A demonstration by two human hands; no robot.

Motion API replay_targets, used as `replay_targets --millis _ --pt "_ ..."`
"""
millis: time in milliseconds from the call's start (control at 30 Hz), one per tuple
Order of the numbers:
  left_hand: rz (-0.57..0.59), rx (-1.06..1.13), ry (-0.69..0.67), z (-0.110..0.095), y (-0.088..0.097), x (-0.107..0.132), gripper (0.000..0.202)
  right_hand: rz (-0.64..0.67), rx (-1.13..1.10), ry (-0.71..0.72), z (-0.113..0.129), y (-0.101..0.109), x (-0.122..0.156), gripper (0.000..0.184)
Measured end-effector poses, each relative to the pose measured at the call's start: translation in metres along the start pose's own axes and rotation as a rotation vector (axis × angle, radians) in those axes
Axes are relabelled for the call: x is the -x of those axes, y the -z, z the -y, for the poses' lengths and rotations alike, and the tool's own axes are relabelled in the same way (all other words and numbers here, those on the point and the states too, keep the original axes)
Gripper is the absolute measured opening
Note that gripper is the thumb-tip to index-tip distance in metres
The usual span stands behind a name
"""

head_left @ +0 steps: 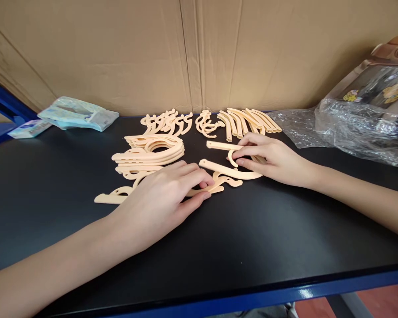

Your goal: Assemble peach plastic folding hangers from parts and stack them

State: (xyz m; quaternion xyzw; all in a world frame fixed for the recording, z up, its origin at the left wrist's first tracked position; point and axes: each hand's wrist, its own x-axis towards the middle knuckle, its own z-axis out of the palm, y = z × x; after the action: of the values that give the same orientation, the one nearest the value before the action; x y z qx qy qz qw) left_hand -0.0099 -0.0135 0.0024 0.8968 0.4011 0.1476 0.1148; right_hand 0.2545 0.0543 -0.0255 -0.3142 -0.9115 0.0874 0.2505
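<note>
- Grips a wavy flat piece point(111, 197) between the thumb and curled fingers of the left hand point(166, 196), low on the black table point(219, 238).
- Pinches a small hook point(231, 158) with the right hand point(275, 160), against a long curved arm point(219, 168).
- Has a stack of curved pieces point(149, 152) just behind the left hand.

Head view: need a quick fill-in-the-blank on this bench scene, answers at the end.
1. The peach parts lie on a ____ table.
2. Beyond the right hand lies a crumpled clear plastic ____.
3. The left hand rests on a flat piece; the wall behind the table is ____.
4. The tissue packs lie at the table's far ____ side.
Missing words: black; bag; cardboard; left.
</note>
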Motion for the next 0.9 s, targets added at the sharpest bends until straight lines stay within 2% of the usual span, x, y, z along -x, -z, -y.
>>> replay_targets --millis 167,433,600,767,900 --pt "-0.021 -0.005 -0.022 -0.002 -0.001 0.002 0.009 -0.019 -0.046 0.001 -0.001 -0.001 0.0 0.022" --pt "-0.172 -0.054 -0.074 -0.007 0.002 0.002 0.014 -0.053 -0.104 -0.05 -0.008 -0.004 -0.001 0.019" --pt "-0.234 -0.101 -0.037 -0.004 0.006 0.001 0.015 -0.054 -0.09 -0.051 -0.007 -0.004 -0.001 0.018" --pt "-0.252 -0.043 0.072 0.001 0.004 0.001 0.02 -0.076 0.008 -0.057 0.0 -0.001 0.0 0.014" --pt "-0.249 0.006 0.112 0.002 0.002 0.0 0.021 -0.163 0.032 0.083 0.016 0.002 0.001 0.02"
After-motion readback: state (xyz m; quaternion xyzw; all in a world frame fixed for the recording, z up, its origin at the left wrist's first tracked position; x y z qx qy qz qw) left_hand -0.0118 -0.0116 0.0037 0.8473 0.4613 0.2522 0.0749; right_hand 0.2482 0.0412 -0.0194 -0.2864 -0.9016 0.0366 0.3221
